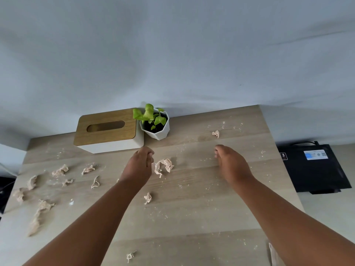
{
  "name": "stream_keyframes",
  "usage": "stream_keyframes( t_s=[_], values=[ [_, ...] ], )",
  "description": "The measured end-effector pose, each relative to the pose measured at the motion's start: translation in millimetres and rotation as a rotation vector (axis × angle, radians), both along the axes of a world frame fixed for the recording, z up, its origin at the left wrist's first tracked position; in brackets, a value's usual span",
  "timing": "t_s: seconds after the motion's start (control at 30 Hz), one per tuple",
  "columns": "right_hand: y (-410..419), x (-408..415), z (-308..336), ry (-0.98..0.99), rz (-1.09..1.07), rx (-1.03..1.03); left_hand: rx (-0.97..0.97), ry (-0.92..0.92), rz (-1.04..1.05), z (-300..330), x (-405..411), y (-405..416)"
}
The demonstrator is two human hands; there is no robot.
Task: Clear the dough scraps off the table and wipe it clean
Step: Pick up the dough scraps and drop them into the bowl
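Note:
Pale pinkish dough scraps lie scattered over the light wooden table (pixel 192 204). The biggest curled scrap (pixel 164 166) sits just right of my left hand (pixel 139 166), whose fingers are curled in with nothing visible between them. My right hand (pixel 230 163) hovers palm down over the table's right half, fingers loosely bent and holding nothing. A small scrap (pixel 216 134) lies beyond it. Another scrap (pixel 148 198) lies between my forearms, and one (pixel 130 256) is near the front edge. Several more scraps (pixel 60 170) cover the left side, with fine crumbs all over.
A white tissue box with a wooden lid (pixel 107 129) and a small potted plant (pixel 154 124) stand at the table's back edge against the wall. A black device (pixel 315 167) lies on the floor right of the table.

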State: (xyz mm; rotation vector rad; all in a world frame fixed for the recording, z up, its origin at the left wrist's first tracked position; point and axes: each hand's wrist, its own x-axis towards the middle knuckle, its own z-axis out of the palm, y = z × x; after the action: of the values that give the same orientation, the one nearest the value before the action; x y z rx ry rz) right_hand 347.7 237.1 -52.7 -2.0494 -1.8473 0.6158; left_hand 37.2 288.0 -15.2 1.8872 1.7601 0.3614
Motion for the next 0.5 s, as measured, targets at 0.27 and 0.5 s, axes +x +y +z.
stream_keyframes(
  t_s=[0.27,0.5],
  values=[
    [30.7,8.1,-1.8,-0.241,-0.047,0.128,0.006,0.111,-0.018,-20.2,1.6,-3.4],
    [56.7,13.3,-10.5,-0.201,-0.124,0.097,0.002,0.385,-0.067,-33.5,19.0,-9.4]
  ],
)
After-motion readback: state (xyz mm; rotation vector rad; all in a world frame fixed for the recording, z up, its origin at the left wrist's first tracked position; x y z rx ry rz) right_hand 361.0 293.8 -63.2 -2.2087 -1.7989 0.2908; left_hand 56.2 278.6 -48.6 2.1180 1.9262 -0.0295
